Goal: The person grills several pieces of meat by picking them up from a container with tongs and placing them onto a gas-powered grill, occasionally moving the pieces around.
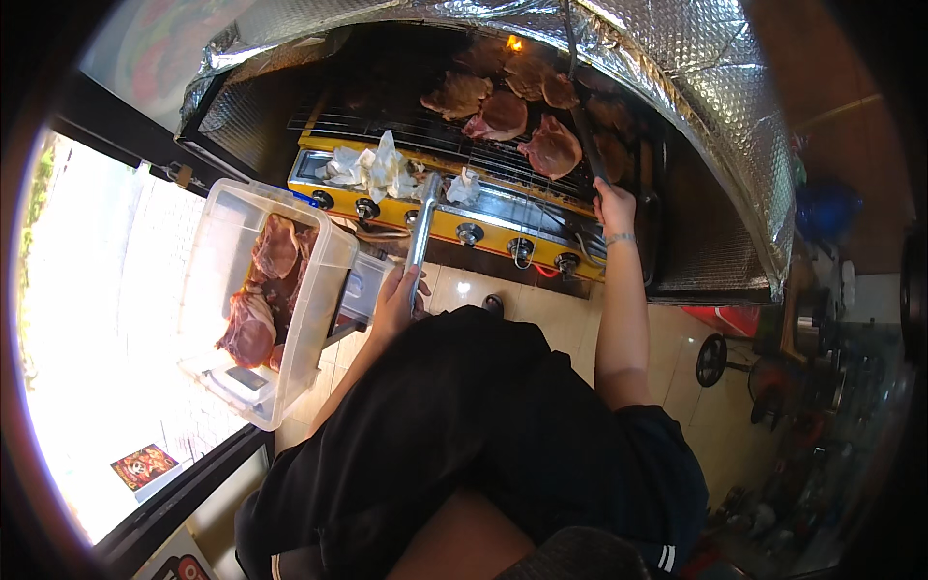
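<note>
My left hand (395, 299) is closed around the lower end of silver metal tongs (422, 232). Their tip points up toward the front panel of a yellow gas grill (493, 243). In my right hand (616, 209) is the dark handle of a long tool (589, 141), which reaches over the grill; its far end is hard to make out. Pale raw-looking pork chops (552, 147) lie on the wire grate (406, 119) beside browner slices (457, 96). To the left, a clear plastic tub (308, 304) holds several raw meat slices (250, 333).
Crumpled white tissues (377, 167) sit on the grill's front ledge, above a row of knobs (470, 233). A small flame (514, 43) burns at the back. Foil insulation (696, 80) arches over the grill. A bright window opening (94, 290) is at left.
</note>
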A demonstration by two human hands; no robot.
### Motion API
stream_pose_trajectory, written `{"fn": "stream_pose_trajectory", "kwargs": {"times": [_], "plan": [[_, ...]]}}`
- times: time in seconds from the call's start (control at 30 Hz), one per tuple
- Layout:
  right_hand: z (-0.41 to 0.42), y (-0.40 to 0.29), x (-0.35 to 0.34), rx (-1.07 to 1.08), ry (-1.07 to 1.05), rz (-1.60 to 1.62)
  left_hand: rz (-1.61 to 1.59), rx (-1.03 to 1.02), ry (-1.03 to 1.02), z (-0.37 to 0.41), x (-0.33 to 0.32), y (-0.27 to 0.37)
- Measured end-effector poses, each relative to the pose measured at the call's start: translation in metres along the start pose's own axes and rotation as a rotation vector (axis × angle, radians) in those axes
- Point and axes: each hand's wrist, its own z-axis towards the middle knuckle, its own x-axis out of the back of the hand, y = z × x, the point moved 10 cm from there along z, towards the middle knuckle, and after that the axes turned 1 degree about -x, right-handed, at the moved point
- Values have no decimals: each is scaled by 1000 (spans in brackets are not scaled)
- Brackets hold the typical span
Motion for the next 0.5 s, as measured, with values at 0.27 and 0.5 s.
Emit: {"fn": "stream_pose_trajectory", "kwargs": {"times": [0.27, 0.5], "plan": [[-7, -63, 30, 37, 48, -92, -14, 3, 29, -11, 4, -9], [9, 28, -24, -296, -182, 400, -58, 15, 87, -14, 14, -13]]}}
